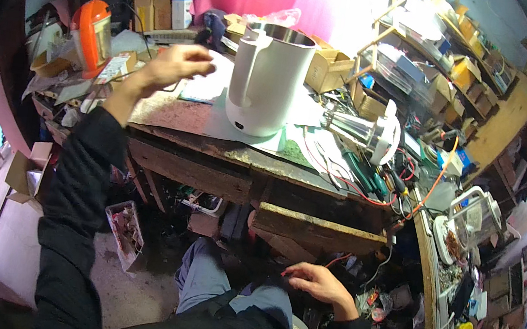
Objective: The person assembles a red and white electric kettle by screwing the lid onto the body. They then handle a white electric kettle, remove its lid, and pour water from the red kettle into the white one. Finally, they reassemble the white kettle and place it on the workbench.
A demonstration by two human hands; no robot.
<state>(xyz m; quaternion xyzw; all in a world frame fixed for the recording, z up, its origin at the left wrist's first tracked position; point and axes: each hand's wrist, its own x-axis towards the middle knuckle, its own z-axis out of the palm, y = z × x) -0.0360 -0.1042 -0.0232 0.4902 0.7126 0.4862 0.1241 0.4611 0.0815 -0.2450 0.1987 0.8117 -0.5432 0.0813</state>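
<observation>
A tall white jug (pixel 266 86) with a steel-lined open top stands upright on the workbench, its handle toward the left. Just left of it, apart from it, my left hand (pixel 180 67) is raised over the bench with fingers loosely bent and nothing visible in them. My right hand (pixel 321 283) is low, over my right thigh. Its fingers are curled together with a small red bit at their tips, too small to make out. To the right of the jug lies a white appliance head (pixel 382 136) with a metal cage-like shaft. Green-handled pliers (pixel 367 175) lie below it.
Wires and tools crowd the bench's right side. A wooden drawer (pixel 315 227) juts out above my lap. An orange appliance (pixel 91 38) stands at the far left, a clear jug (pixel 477 217) at the right. Boxes (pixel 331 71) sit behind; a bin (pixel 125 230) is on the floor.
</observation>
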